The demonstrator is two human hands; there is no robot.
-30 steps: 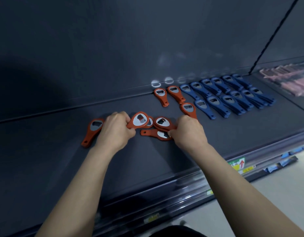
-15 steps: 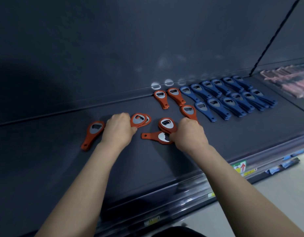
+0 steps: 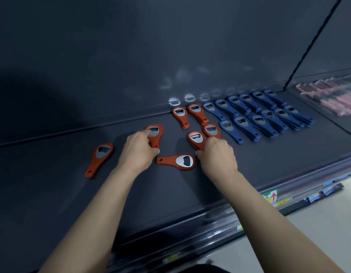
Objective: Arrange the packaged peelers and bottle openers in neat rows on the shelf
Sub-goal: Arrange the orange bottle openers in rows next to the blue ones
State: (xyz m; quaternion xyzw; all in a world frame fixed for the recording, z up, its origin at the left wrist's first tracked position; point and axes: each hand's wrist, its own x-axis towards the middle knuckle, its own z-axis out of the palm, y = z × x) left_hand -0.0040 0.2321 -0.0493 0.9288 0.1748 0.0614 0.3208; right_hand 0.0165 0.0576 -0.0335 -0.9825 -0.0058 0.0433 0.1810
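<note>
Several orange bottle openers lie on the dark shelf (image 3: 52, 194). My left hand (image 3: 138, 149) grips a small stack of orange openers (image 3: 155, 133) by the handle, heads pointing to the back. My right hand (image 3: 217, 154) holds another orange opener (image 3: 196, 138) by its handle, just left of an orange opener (image 3: 211, 130) in the front row. One orange opener (image 3: 177, 162) lies sideways between my hands. Another one (image 3: 100, 156) lies apart at the left. Two orange openers (image 3: 190, 115) stand in the back row. Blue openers (image 3: 259, 115) fill two rows to the right.
Pink packaged peelers (image 3: 332, 97) lie at the far right behind a slanted divider (image 3: 308, 46). The shelf's front rail (image 3: 269, 198) carries price labels. Bare dark shelf stretches to the left of the lone orange opener.
My left hand turned its orange openers from pointing right to pointing back. My right hand pulled its opener free of the pile and moved it up beside the front-row orange opener.
</note>
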